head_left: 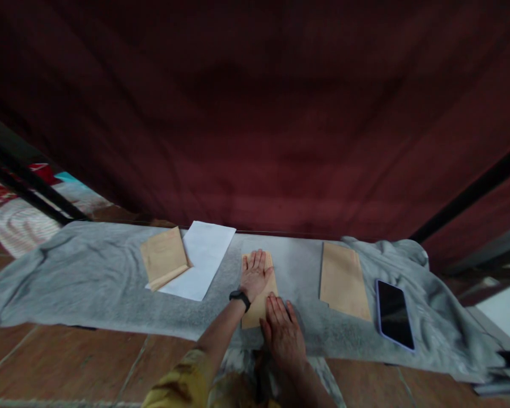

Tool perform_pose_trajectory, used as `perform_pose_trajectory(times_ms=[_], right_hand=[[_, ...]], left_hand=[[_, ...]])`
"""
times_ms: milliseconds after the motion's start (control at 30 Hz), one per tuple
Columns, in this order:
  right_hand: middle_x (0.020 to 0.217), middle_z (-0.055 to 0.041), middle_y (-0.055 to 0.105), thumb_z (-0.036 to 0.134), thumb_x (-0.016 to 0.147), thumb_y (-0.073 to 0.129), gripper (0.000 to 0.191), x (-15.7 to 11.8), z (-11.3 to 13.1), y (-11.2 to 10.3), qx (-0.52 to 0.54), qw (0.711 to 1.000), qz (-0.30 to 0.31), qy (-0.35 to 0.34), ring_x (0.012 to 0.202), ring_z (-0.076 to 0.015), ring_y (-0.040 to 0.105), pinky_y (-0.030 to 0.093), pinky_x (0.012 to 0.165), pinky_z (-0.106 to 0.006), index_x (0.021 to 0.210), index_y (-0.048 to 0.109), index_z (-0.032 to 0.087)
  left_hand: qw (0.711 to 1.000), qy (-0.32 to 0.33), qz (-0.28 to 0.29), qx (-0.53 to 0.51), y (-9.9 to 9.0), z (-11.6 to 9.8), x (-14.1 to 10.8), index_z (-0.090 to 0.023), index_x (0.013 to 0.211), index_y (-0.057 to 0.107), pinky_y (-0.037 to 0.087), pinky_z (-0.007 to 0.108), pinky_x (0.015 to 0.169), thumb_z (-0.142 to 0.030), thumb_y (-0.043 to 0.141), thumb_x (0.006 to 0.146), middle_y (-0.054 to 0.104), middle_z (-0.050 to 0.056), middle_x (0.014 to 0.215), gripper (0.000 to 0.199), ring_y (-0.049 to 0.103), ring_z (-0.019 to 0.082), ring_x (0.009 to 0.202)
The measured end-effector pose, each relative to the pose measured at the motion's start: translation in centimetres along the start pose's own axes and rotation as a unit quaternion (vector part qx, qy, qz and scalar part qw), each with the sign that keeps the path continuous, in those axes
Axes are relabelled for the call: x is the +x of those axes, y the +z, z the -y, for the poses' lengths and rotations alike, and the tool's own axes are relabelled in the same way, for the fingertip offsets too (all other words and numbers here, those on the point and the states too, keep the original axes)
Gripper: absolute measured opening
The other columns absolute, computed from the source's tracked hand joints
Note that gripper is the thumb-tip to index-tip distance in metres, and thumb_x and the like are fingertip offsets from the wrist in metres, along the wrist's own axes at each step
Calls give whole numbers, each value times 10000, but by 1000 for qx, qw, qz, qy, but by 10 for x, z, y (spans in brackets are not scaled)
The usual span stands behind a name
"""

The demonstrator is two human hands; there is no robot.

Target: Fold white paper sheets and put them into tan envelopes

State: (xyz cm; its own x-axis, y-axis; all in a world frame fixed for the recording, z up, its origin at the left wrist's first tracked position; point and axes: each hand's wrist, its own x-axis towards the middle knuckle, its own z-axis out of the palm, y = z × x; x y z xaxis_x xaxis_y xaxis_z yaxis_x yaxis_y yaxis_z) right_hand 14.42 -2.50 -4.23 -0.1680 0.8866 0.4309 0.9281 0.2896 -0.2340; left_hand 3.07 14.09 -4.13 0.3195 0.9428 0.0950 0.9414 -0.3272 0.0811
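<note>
A tan paper piece point(251, 311), perhaps folded, lies flat on the grey cloth in front of me. My left hand point(255, 274), with a dark band on its wrist, rests palm down over its upper part, fingers stretched out. Lower and to the right, my right hand point(284, 331) lies flat with its fingertips on the paper's right edge. Off to the left, a tan paper piece with a folded lower edge point(165, 256) partly overlaps a white sheet point(210, 249). To the right lies a small stack of tan paper point(344, 280).
Grey cloth point(97, 277) covers the long, narrow surface and is bunched at both ends. A phone point(394, 313) lies on its right part. A dark red curtain point(255, 141) hangs behind, with dark poles at either side. Tiled floor point(106, 362) shows below.
</note>
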Motion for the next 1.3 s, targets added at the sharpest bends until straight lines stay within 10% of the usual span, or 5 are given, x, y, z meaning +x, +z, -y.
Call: perform_pose_trajectory(times_ms=[333,900,1300], right_hand=[[1478,-99,540,352,1040,408,478,1,0,0,19,1000,12,9,1366,-215,500,277,1209,-423,1475,467,162],[1518,-60,492,326,1062,341,445,3,-3,-3,31,997,65,32,1425,-173,426,257,1226,-423,1468,477,205],[1570,-101,405,373,1070,219,550,76,25,18,117,984,125,43,1483,-180,327,273,1243,-379,1499,426,98]], left_hand=[[1000,13,-1,9,-4,-1,-8,-151,1564,322,155,527,1230,-502,242,1033,292,92,1637,641,233,305,1516],[996,79,-29,14,-12,1,-103,-129,1542,365,256,436,1224,-319,276,1022,345,93,1613,562,293,228,1502],[994,101,-29,11,6,9,-111,-161,1526,408,193,444,1249,-207,408,909,429,88,1571,619,307,231,1493]])
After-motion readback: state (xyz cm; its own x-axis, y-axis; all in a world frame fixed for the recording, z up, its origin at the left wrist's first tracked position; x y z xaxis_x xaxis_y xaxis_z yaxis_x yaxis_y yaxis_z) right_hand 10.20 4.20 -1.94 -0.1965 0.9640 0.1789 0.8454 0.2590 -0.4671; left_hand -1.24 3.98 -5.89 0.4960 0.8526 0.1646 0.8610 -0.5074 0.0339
